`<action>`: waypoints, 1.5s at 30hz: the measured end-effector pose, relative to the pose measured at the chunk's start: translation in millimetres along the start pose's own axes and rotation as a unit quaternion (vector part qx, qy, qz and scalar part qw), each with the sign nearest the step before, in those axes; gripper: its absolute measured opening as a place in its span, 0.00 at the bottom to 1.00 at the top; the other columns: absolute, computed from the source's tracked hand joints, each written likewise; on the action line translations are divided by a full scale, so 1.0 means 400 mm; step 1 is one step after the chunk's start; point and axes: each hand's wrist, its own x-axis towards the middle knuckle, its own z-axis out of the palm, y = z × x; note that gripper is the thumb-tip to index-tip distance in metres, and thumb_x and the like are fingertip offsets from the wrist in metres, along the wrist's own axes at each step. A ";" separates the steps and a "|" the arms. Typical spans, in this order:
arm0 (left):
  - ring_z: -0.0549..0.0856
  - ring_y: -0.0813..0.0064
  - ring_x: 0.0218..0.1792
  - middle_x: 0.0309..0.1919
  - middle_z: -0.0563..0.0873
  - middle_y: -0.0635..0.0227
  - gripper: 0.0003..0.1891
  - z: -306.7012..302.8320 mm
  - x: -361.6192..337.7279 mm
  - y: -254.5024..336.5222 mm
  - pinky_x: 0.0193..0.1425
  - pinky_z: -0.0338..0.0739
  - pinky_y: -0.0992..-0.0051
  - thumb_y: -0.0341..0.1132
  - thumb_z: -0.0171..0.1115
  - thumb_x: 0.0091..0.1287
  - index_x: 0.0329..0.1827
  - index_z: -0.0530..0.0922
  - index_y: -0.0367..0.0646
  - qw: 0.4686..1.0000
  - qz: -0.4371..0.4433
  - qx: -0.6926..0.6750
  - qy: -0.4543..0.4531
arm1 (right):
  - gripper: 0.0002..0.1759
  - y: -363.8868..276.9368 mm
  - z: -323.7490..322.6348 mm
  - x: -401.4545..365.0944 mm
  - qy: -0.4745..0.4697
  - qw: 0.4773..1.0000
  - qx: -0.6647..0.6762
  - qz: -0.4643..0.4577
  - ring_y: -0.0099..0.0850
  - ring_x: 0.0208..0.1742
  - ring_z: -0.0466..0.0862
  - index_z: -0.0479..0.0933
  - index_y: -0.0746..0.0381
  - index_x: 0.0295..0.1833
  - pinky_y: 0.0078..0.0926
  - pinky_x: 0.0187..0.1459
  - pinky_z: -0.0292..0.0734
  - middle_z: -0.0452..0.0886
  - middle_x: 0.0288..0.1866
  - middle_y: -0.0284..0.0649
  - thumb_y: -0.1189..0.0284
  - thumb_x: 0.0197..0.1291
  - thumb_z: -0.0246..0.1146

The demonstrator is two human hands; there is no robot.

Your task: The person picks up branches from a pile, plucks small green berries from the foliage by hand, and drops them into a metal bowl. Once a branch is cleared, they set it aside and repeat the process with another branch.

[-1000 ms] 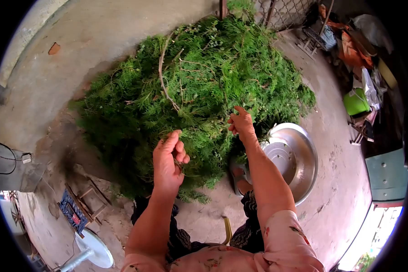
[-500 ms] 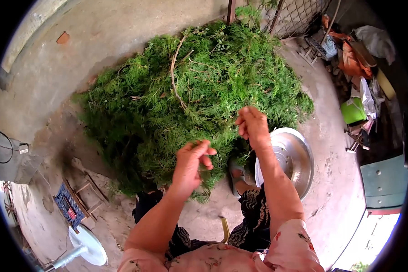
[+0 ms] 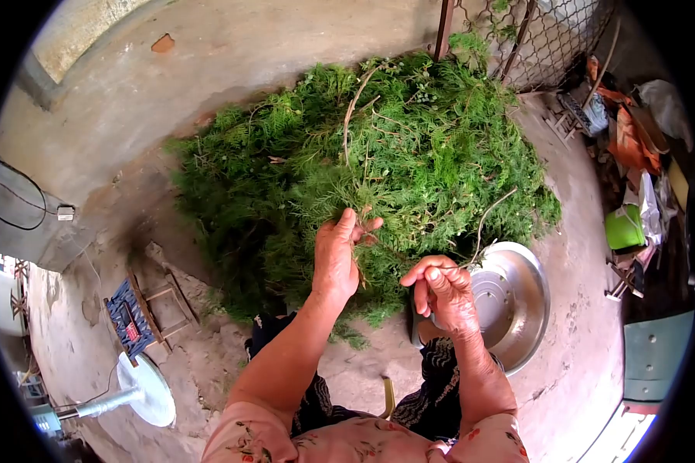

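A large heap of green leafy branches point(image 3: 301, 185) fills the middle of the floor. My left hand point(image 3: 340, 251) is over its near edge, its fingers bent round a leafy sprig point(image 3: 324, 193). To the right, my right hand point(image 3: 444, 293) pinches a thin bare twig point(image 3: 483, 224), which rises from the fingers and curves up to the right. Just behind that hand a round metal basin point(image 3: 529, 336) lies on the floor, partly hidden by my forearm. A longer bare stem point(image 3: 349, 119) lies across the top of the heap.
A small wooden stool point(image 3: 170, 305) and a pale fan point(image 3: 150, 393) are at the lower left. The wall point(image 3: 232, 38) and wire mesh point(image 3: 556, 46) rise behind the heap. Bags and a green container point(image 3: 625, 228) are piled at the right. My feet are near the basin.
My right hand has come down and back beside the basin and now holds a twig. My left hand has moved up slightly and closed on a sprig. The view has shifted.
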 end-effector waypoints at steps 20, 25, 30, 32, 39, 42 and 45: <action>0.64 0.83 0.13 0.22 0.74 0.73 0.11 0.047 0.004 0.057 0.15 0.54 0.80 0.29 0.69 0.54 0.28 0.72 0.40 0.966 0.109 0.119 0.201 | 0.12 0.172 -0.159 -0.020 0.210 0.946 -0.012 0.246 0.19 0.19 0.71 0.76 0.66 0.45 0.16 0.18 0.63 0.77 0.28 0.36 0.73 0.55 0.61; 0.64 0.82 0.13 0.23 0.74 0.73 0.10 0.059 0.003 0.032 0.16 0.54 0.80 0.32 0.68 0.56 0.31 0.74 0.39 0.973 0.034 0.145 0.175 | 0.11 0.184 -0.373 -0.054 0.433 0.880 -0.115 0.156 0.20 0.17 0.71 0.79 0.65 0.38 0.19 0.19 0.65 0.75 0.22 0.33 0.68 0.53 0.62; 0.63 0.82 0.17 0.37 0.78 0.75 0.16 0.075 -0.005 0.012 0.18 0.55 0.82 0.36 0.63 0.61 0.49 0.77 0.36 0.982 0.002 0.131 0.139 | 0.05 0.290 -0.673 -0.161 0.470 0.816 -0.261 0.213 0.23 0.18 0.74 0.78 0.63 0.27 0.22 0.21 0.68 0.76 0.21 0.32 0.72 0.50 0.61; 0.63 0.82 0.17 0.37 0.78 0.75 0.16 0.074 -0.004 0.004 0.18 0.54 0.82 0.36 0.63 0.61 0.48 0.78 0.37 0.979 -0.006 0.147 0.142 | 0.07 0.319 -0.734 -0.182 0.458 0.803 -0.271 0.268 0.25 0.19 0.76 0.78 0.61 0.25 0.29 0.24 0.70 0.79 0.22 0.35 0.71 0.52 0.58; 0.64 0.83 0.15 0.27 0.75 0.75 0.10 0.085 0.003 -0.007 0.16 0.53 0.81 0.35 0.66 0.59 0.38 0.77 0.40 0.973 -0.013 0.180 0.147 | 0.11 0.372 -0.785 -0.159 0.428 0.701 -0.530 0.212 0.25 0.23 0.79 0.79 0.62 0.25 0.23 0.28 0.73 0.79 0.23 0.38 0.69 0.53 0.54; 0.64 0.83 0.15 0.30 0.77 0.74 0.11 0.071 0.008 -0.008 0.16 0.53 0.81 0.34 0.66 0.59 0.41 0.77 0.40 0.971 -0.011 0.189 0.142 | 0.09 0.297 -0.730 -0.105 0.454 0.755 -0.424 0.208 0.23 0.24 0.78 0.79 0.62 0.27 0.22 0.26 0.72 0.79 0.23 0.35 0.69 0.51 0.57; 0.64 0.83 0.15 0.34 0.80 0.71 0.12 0.072 0.007 0.010 0.16 0.54 0.81 0.33 0.66 0.59 0.44 0.78 0.40 0.961 -0.014 0.224 0.159 | 0.08 0.220 -0.680 -0.050 0.449 0.811 -0.298 0.228 0.21 0.23 0.77 0.78 0.62 0.30 0.21 0.24 0.71 0.77 0.24 0.32 0.69 0.51 0.59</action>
